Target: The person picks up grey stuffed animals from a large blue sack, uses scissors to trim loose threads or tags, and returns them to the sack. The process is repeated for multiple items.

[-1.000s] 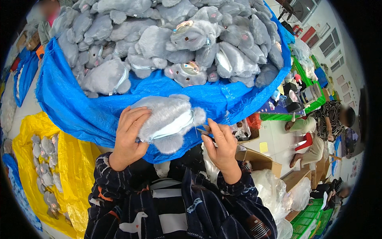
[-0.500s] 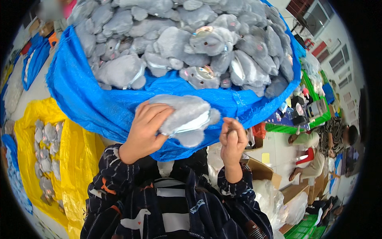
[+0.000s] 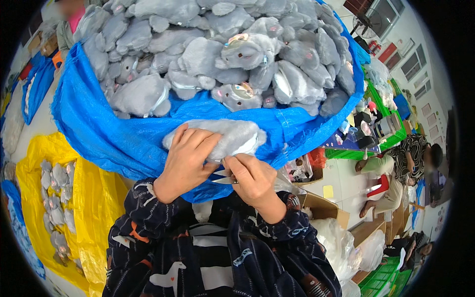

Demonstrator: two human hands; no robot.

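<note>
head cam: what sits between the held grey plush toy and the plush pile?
A strip of the blue bag, its near wall and rim, lies between the plush toy and the pile, head view.

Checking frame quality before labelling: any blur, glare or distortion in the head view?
Head view: strong fisheye, black corners, the blue bag rim bows; lighting is even and bright with soft shadows; the left hand, right hand and the grey plush toy they hold are sharp; the small scissors show a slight glint; the seated person at the right edge is small and soft.
</note>
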